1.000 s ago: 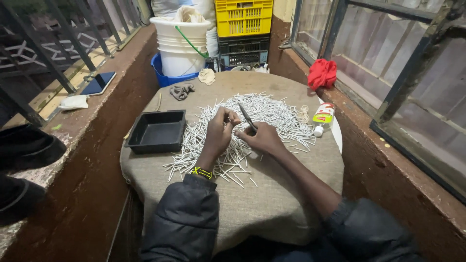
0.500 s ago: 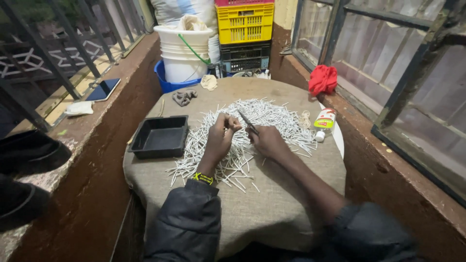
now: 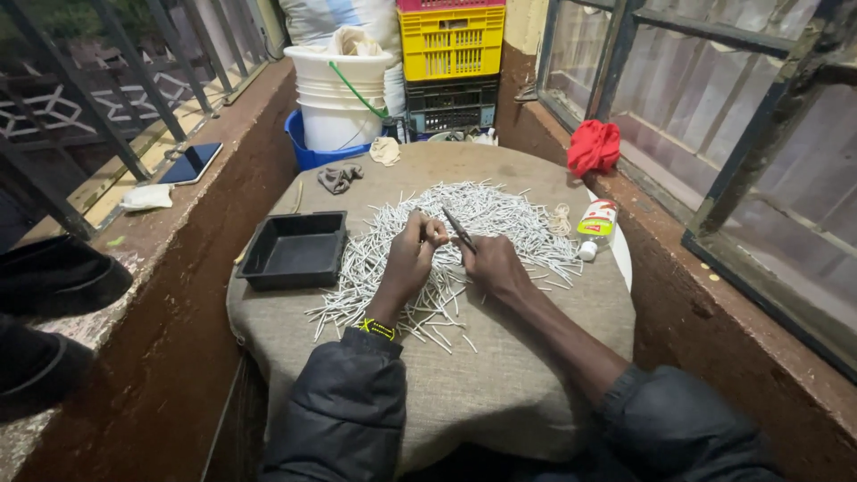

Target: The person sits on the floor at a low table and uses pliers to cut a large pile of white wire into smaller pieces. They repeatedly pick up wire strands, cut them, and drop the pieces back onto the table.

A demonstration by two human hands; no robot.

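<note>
Left hand (image 3: 412,254): fingers curled, tips pinched on one thin white stick held above the pile; wrist carries a yellow-and-black band (image 3: 378,328).

Right hand (image 3: 489,265): fingers closed around a dark, slim tool (image 3: 459,228), its tip angled up and far-left toward the left fingertips. Whether tool and stick touch cannot be told.

Sticks (image 3: 500,219): a wide, loose heap of thin white rolled pieces spread across the middle of the table, from near-left under the left wrist to far-right by the glue bottle. The held stick comes from this heap.

Tray (image 3: 295,250): black, rectangular, shallow, left of the heap, just beside the left hand; nothing visible inside.

Table (image 3: 500,393): round, covered in tan burlap.

Glue bottle (image 3: 595,223): lying on its side at the right edge, white cap toward the near side.

Further out: grey scrap (image 3: 338,178) at the far-left rim; red cloth (image 3: 593,147) on the right ledge; white bucket (image 3: 339,98) and yellow crate (image 3: 451,42) beyond the table; phone (image 3: 189,163) on the left ledge.

Step in hand, as judged: working a single stick with the tool, one piece at a time. Next move calls for a steady left pinch and fine aim of the tool tip at the stick's end.
</note>
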